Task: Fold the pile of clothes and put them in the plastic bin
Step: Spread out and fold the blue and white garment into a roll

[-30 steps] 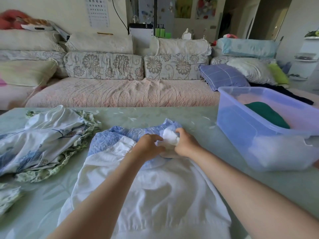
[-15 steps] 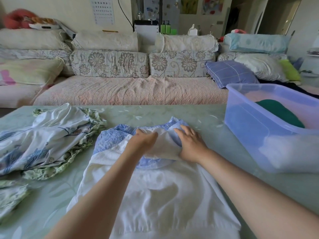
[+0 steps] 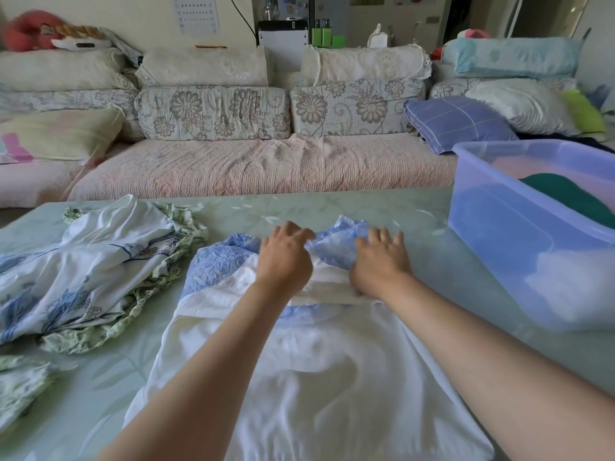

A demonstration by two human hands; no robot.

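A white garment with crinkled blue shoulders (image 3: 299,377) lies flat on the green table (image 3: 100,387) in front of me. My left hand (image 3: 284,257) and my right hand (image 3: 379,261) press side by side on its far end, fingers fairly straight, over a white strip folded across the blue part. A translucent blue plastic bin (image 3: 519,234) stands on the table to the right, holding a dark green item (image 3: 565,197) and something white. A loose pile of white, blue-flowered and green-patterned clothes (image 3: 86,274) lies to the left.
More green-patterned cloth (image 3: 20,390) sits at the near left edge. Behind the table runs a sofa (image 3: 253,164) with floral cushions and several pillows. A strip of bare table separates the garment from the bin.
Both hands held a bunched white piece a second ago. They laid it flat, then slid farther forward over the blue fabric with fingers straightened.
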